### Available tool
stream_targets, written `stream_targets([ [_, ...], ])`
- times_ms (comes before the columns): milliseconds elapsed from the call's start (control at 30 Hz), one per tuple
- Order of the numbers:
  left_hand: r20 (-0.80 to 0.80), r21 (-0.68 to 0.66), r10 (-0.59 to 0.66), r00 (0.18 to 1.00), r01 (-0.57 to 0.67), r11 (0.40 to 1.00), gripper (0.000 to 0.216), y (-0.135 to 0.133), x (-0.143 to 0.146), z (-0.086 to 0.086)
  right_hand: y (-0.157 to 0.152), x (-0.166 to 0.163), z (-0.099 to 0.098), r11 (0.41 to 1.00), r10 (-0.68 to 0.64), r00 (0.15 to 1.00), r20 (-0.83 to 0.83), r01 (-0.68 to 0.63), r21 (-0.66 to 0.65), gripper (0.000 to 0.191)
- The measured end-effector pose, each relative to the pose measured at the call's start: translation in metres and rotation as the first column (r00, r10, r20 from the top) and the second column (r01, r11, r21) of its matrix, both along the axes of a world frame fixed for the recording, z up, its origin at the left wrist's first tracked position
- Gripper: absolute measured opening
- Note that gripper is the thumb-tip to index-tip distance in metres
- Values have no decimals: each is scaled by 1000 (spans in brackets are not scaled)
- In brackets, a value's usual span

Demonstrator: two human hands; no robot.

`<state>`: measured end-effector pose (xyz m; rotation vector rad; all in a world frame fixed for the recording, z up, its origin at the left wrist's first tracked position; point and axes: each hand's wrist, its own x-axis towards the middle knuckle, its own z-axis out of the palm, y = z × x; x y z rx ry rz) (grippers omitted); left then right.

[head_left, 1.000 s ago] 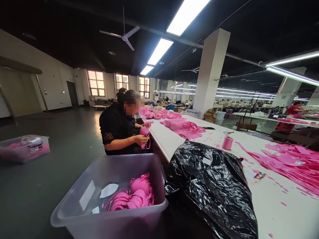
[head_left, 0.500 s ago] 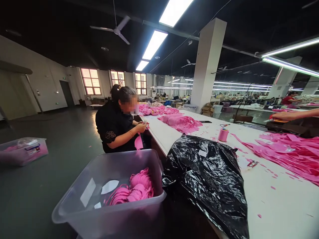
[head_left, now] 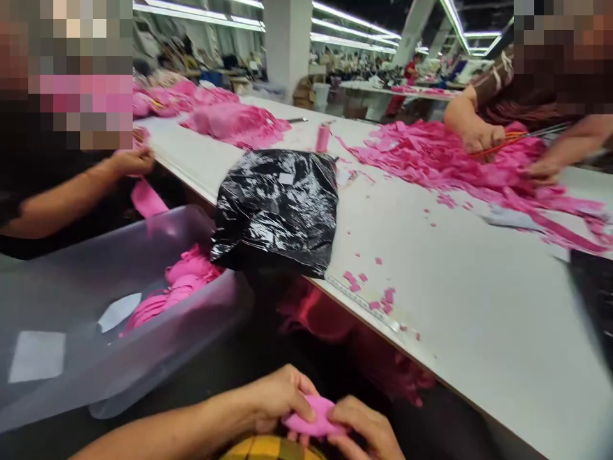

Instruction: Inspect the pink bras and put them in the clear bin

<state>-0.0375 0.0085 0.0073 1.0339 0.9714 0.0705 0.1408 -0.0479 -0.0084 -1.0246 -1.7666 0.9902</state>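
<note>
Low in the head view, my left hand [head_left: 287,399] pinches one side of a small folded pink fabric piece [head_left: 313,416]. My right hand [head_left: 366,427] grips the other side of it with thumb and fingers. The piece sits just above my lap, where yellow and black checked cloth [head_left: 268,449] shows. Both hands are below the front edge of the white table [head_left: 479,281]. I cannot make out the exact kind of the pink piece.
A grey plastic bin [head_left: 230,297] with pink pieces [head_left: 184,281] stands left. A black plastic bag [head_left: 282,211] lies on the table edge, near a pink thread spool [head_left: 322,137]. Across the table, a person's hand [head_left: 483,137] holds orange-handled scissors [head_left: 507,140] over pink fabric strips [head_left: 421,153].
The view has swung down and right, bringing both my hands and the pink piece into sight. The co-worker on the right now leans over the pink strips with the scissors.
</note>
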Motion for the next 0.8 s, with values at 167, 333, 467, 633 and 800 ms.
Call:
stream_targets([
  [167,101,-289,232,968,-195,937,27,5,6,11,-12,4,-7,992,-118,992,51,115,49,11],
  [333,111,-29,161,981,-159,987,31,3,9,11,-16,-11,-23,952,-295,952,-84,300,60,4],
  [467,103,516,-20,994,-36,856,26,3,9,11,-19,-21,-37,916,-401,889,-223,383,-117,7],
  [633,-12,890,-253,967,125,438,28,6,5,5,-14,-25,-36,846,-496,807,-320,365,-389,15],
  [800,-179,954,-248,952,230,192,37,2,1,-11,-9,-27,-34,762,-564,779,-275,363,-536,25],
])
